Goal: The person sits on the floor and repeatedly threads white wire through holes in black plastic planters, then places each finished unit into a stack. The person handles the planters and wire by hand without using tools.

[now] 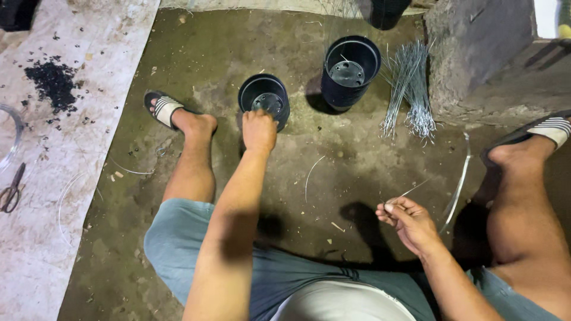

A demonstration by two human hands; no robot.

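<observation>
Gripping a round black plastic pot's (264, 98) rim, left hand (259, 131); right hand (409, 223) fingers pinch thin wire (414, 189).

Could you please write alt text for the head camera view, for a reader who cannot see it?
A seated person's left hand grips the rim of a small black pot on a concrete floor, while the right hand pinches a thin wire. A taller black pot and a bundle of wires lie beyond; scissors rest at far left.
</observation>
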